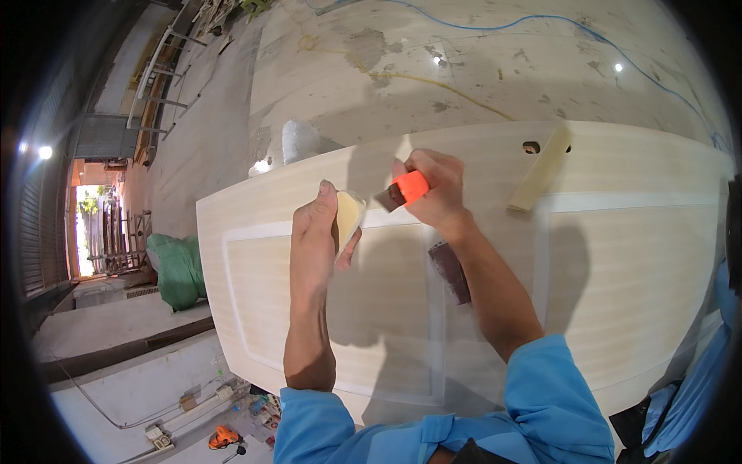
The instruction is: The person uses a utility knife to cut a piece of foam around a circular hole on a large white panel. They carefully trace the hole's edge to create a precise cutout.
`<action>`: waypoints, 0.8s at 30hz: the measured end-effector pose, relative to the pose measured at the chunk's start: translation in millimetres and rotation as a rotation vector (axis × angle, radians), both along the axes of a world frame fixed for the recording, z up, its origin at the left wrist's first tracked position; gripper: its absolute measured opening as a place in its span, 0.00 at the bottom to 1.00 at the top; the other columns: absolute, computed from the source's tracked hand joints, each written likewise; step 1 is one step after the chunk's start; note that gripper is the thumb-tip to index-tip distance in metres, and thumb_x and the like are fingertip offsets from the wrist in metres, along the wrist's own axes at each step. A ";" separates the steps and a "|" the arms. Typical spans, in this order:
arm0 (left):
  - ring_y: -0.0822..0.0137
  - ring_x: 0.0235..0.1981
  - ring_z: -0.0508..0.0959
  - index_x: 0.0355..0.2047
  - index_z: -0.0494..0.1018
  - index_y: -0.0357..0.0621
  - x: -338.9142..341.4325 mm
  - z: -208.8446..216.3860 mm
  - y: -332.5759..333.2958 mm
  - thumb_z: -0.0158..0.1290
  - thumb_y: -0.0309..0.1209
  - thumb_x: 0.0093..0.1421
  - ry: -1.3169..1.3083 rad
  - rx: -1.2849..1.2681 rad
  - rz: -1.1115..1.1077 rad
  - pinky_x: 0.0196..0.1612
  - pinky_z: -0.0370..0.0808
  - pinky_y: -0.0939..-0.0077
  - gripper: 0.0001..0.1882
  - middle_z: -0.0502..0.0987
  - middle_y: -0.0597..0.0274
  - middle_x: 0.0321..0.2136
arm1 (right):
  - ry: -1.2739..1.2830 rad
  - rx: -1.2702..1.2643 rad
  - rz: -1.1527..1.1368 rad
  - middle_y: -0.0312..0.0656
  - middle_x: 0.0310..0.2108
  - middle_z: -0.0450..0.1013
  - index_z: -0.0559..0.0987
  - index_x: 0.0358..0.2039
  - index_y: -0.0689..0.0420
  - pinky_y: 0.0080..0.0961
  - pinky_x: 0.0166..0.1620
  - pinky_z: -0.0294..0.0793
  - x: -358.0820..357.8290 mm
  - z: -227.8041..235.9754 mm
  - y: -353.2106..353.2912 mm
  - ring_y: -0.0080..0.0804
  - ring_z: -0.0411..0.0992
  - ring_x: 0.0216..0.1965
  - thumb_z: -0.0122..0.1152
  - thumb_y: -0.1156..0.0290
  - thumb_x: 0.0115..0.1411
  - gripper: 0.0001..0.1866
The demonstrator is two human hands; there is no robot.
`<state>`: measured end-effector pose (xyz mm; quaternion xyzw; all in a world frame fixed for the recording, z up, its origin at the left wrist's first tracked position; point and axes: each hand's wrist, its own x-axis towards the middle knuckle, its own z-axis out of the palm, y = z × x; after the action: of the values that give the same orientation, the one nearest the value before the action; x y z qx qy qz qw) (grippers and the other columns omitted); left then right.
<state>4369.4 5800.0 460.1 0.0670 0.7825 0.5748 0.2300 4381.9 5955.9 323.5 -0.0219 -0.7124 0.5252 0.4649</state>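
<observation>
My left hand [313, 220] is closed around a small rounded holder of pale yellow paste [349, 214], which looks like filler. To its right, my right hand [439, 182] grips an orange-handled putty knife [410, 187]. The dark blade points left toward the paste, with a small gap between them. Both hands are above a large cream panelled door [371, 309] lying flat, with white lines along its panel edges. Beside my right forearm, a dark brown sanding piece [450, 272] rests on the door. A pale yellow strip [541, 174] lies farther right, near two holes.
Past the door's far edge stands a clear plastic-wrapped bundle [300, 141]. A green sack [176, 271] sits left of the door. Yellow [440, 89] and blue [533, 17] cords cross the floor. An orange power tool [224, 437] lies at lower left. Blue cloth [688, 394] shows at right.
</observation>
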 end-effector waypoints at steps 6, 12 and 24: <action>0.73 0.08 0.63 0.27 0.73 0.37 -8.4 -14.9 10.1 0.37 0.51 0.77 0.060 0.051 0.003 0.09 0.58 0.79 0.31 0.70 0.60 0.14 | -0.004 0.080 0.024 0.39 0.13 0.64 0.66 0.17 0.57 0.32 0.19 0.60 -0.4 4.4 -3.5 0.36 0.62 0.14 0.70 0.79 0.53 0.19; 0.74 0.09 0.64 0.26 0.73 0.39 -2.4 -13.3 17.5 0.38 0.53 0.76 0.050 -0.009 -0.056 0.10 0.59 0.80 0.32 0.70 0.63 0.15 | -0.061 -0.010 0.000 0.40 0.13 0.64 0.67 0.17 0.57 0.32 0.19 0.60 -1.6 2.3 -1.5 0.36 0.62 0.14 0.70 0.77 0.55 0.19; 0.72 0.09 0.65 0.32 0.76 0.36 -5.5 -24.9 13.5 0.37 0.53 0.76 0.115 0.069 0.038 0.10 0.60 0.81 0.32 0.74 0.59 0.19 | -0.094 0.037 0.011 0.42 0.15 0.68 0.70 0.19 0.56 0.35 0.22 0.66 -1.2 8.0 -1.7 0.44 0.68 0.18 0.68 0.76 0.52 0.14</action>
<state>4363.9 5813.5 435.2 0.0929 0.7753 0.6007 0.1714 4380.8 5954.2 331.6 -0.0340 -0.7432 0.5127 0.4285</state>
